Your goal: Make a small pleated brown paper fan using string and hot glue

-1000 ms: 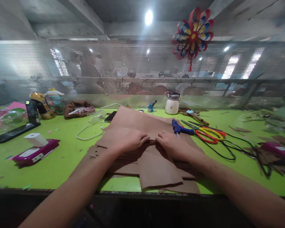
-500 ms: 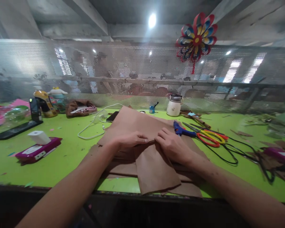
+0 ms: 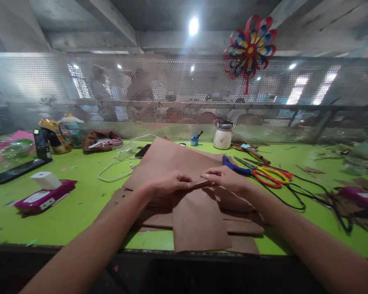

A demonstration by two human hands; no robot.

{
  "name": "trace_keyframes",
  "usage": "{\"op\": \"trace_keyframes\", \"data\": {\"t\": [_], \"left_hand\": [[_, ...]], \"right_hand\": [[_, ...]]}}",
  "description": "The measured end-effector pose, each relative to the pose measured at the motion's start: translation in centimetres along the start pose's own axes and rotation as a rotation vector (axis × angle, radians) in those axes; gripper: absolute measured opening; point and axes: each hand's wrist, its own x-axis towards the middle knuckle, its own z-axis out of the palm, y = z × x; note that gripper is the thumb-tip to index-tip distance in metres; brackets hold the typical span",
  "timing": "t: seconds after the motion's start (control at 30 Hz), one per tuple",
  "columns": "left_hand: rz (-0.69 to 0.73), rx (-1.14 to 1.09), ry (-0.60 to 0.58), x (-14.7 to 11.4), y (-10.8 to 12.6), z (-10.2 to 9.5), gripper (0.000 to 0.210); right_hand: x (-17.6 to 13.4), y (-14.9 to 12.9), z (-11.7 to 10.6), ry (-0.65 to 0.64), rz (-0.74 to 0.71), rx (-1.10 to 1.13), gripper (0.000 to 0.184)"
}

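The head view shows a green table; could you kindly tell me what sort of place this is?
It looks like a craft workshop, though I cannot be certain: there are sheets of brown paper, scissors lying nearby, and a colourful flower decoration up above.

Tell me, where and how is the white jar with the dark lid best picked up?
Probably around the body of the white jar, below its dark lid, with the right hand coming from the near side. It stands upright, its body looks rounded, and its front shows unblocked.
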Motion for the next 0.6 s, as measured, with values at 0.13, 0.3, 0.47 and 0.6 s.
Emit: {"op": "trace_keyframes", "data": {"t": [0.13, 0.3, 0.47, 0.6], "left_hand": [[-0.014, -0.034, -0.003, 0.0, 0.3, 0.2, 0.03], [0.037, 0.053, 0.014, 0.3, -0.2, 0.1, 0.034], [0.098, 0.136, 0.026, 0.4, -0.4, -0.1, 0.035], [0.099, 0.163, 0.057, 0.3, -0.1, -0.1, 0.036]], "right_hand": [[-0.3, 0.2, 0.8, -0.084, 0.082, 0.128, 0.042], [-0.5, 0.6, 1.7, -0.017, 0.128, 0.342, 0.025], [-0.4, 0.6, 2.0, 0.055, 0.181, 0.418, 0.023], [-0.2, 0.7, 1.2, 0.019, 0.102, 0.315, 0.025]]}}
